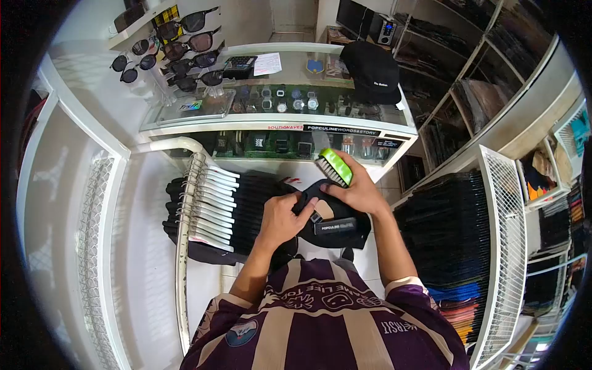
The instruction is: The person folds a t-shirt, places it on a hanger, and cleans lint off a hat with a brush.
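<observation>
A green brush (335,167) with pale bristles is held in my right hand (361,190), its bristles facing down and to the left. Below it is a black cap (353,217), its inside turned up, with a black label strip and a beige patch showing. My left hand (285,217) grips the cap's left edge, thumb on the inner side. The fingers of my right hand also touch the cap's upper edge.
Ahead stands a glass display counter (228,128) with watches, a calculator and another black cap (372,73). Sunglasses (192,43) hang at upper left. Hangers with black clothes (246,203) are on a rail at left; more clothes (444,240) hang at right beside a white mesh panel (504,246).
</observation>
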`<control>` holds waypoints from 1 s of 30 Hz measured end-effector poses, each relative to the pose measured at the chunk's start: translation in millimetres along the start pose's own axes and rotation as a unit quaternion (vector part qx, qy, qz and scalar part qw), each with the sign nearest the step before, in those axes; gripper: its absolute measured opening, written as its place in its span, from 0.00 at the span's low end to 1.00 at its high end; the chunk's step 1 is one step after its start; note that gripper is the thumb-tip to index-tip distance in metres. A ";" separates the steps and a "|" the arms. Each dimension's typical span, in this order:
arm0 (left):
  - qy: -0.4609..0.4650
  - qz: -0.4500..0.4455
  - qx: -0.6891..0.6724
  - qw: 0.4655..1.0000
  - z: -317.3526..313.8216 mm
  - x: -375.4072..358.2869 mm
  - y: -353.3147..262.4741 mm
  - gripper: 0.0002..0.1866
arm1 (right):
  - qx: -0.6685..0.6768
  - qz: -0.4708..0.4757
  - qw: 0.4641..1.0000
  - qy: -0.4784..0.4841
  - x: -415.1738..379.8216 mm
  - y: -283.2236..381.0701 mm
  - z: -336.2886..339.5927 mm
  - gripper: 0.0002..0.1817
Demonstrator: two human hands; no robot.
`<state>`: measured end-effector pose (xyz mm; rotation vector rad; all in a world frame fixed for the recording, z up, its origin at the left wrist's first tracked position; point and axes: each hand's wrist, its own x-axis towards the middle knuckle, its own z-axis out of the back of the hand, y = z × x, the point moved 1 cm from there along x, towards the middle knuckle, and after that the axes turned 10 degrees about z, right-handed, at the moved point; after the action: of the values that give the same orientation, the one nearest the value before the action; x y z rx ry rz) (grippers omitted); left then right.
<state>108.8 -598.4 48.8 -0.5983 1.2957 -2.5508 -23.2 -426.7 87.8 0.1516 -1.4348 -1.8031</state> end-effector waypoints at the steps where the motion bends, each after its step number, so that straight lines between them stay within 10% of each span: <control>1: 0.015 0.017 -0.005 1.000 -2.0 1.1 2.7 0.17 | -0.028 0.029 0.998 -0.044 -1.0 4.3 -3.1 0.42; 6: 0.000 0.095 -0.057 0.994 2.7 1.9 8.0 0.18 | -0.122 0.054 0.974 -0.184 -19.1 35.4 5.3 0.35; 30: -0.008 0.052 -0.094 0.994 2.9 -5.8 9.2 0.12 | -0.243 0.019 0.957 -0.159 -19.3 4.8 -37.8 0.36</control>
<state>115.4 -603.7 41.4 -0.5690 1.5319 -2.3524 12.8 -443.3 71.7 -0.4328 -1.1438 -2.1590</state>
